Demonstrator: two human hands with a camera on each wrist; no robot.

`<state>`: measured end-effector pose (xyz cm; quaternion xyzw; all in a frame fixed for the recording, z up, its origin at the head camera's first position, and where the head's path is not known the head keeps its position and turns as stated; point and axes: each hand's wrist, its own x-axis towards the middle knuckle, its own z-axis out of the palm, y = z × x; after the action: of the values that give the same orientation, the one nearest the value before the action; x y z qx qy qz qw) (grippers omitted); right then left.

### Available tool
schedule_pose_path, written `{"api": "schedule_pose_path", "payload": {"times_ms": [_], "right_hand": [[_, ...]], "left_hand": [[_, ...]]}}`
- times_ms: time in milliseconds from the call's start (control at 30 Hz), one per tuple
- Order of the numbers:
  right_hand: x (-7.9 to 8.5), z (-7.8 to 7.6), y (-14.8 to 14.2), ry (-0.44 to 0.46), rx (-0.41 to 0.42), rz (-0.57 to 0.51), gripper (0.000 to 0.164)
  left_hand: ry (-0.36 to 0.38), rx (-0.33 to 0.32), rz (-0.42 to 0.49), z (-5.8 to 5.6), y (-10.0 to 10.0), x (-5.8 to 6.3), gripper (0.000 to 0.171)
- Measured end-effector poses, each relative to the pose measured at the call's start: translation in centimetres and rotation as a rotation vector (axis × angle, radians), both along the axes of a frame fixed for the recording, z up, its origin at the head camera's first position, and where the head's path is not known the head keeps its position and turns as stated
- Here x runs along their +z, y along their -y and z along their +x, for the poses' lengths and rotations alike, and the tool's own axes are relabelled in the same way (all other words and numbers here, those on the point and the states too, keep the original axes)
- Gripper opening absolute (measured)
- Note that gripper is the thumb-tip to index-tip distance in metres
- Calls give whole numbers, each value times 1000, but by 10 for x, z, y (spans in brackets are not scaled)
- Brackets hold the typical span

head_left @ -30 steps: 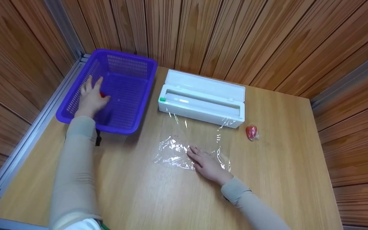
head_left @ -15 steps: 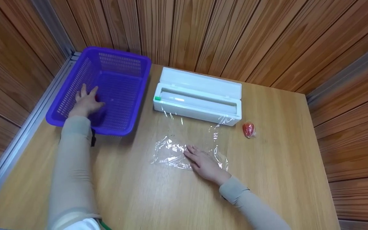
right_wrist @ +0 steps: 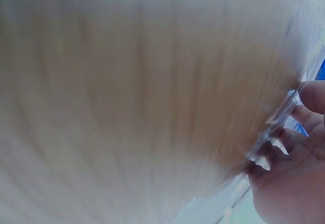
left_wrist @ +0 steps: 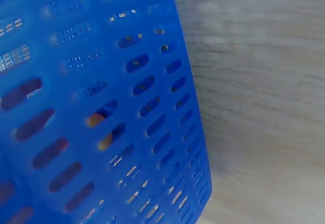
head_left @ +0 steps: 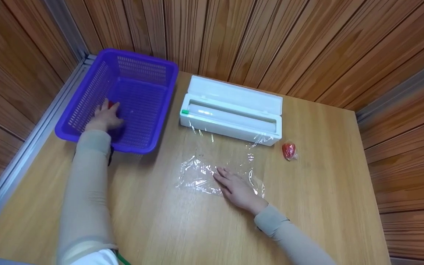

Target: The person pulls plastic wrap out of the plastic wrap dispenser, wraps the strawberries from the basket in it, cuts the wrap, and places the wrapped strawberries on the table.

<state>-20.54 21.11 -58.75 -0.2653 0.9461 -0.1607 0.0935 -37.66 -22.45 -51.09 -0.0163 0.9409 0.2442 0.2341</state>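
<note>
My left hand (head_left: 104,117) reaches into the purple basket (head_left: 64,135), fingers spread and slightly bent around a small red object (head_left: 111,104) that is mostly hidden behind them. Through the slots of the basket wall (left_wrist: 167,97), blue in the left wrist view, only bits of skin and red show. Flat on the clear plastic wrap (head_left: 193,173) lies my right hand (head_left: 238,190), fingers extended over its near part. In the right wrist view, the fingertips of the right hand (right_wrist: 289,173) rest along the film. The wrap runs out of the white dispenser box (head_left: 230,130).
Right of the dispenser, a small red fruit-like piece (head_left: 289,151) sits wrapped in clear film. The dispenser's lid (head_left: 236,95) stands raised at the back, near the wood-panel wall (head_left: 226,40). A metal rail (head_left: 28,151) borders the wooden table (head_left: 322,191) on the left.
The left hand shifts slightly inside the basket and its fingers bend more beside the red object. The right hand stays on the wrap. The whole head view sways a little.
</note>
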Motion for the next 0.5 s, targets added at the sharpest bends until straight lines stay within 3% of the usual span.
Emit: {"api": "schedule_pose_path", "payload": {"times_ms": [167,500], "right_hand": [[2,0,0,-11,7,-7,44],[0,0,0,-10,5,-7,45]], "left_hand": [[-14,-25,-38,1,0,-1,69],[-33,-3,-66,2,1,-4,63]]}}
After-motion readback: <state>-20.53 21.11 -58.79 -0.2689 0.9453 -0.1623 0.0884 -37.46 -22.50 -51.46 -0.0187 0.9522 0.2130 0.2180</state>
